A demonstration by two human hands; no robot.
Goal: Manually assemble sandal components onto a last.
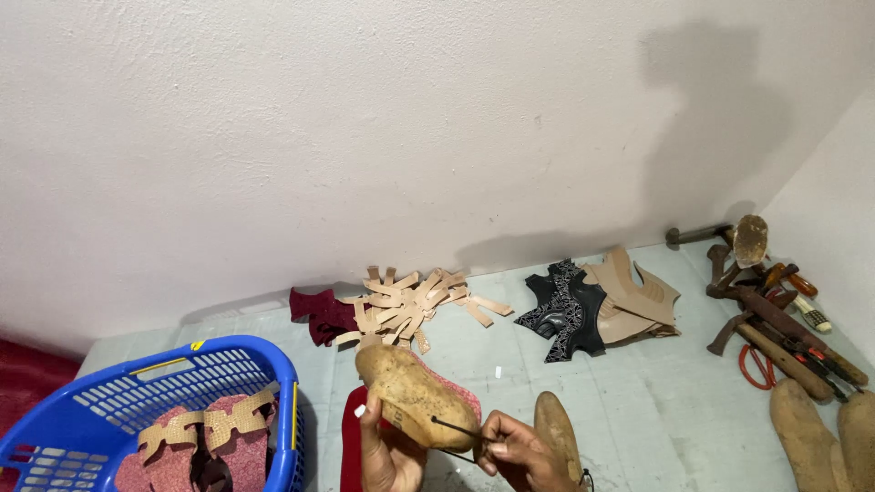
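My left hand (387,454) holds a tan wooden shoe last (415,394) from below, with a pink glittery sole piece (456,387) lying against its far side. My right hand (519,453) pinches a thin dark tack or wire (453,425) against the last's lower edge. A second wooden last (558,430) lies on the pale surface just behind my right hand. Both hands sit at the bottom middle of the view, partly cut off by the frame edge.
A blue plastic basket (273,364) at lower left holds pink and tan sandal pieces. By the wall lie dark red pieces (321,314), tan straps (406,307), and black and tan uppers (592,305). Hammers and pliers (775,314) and two more lasts (825,437) are at right.
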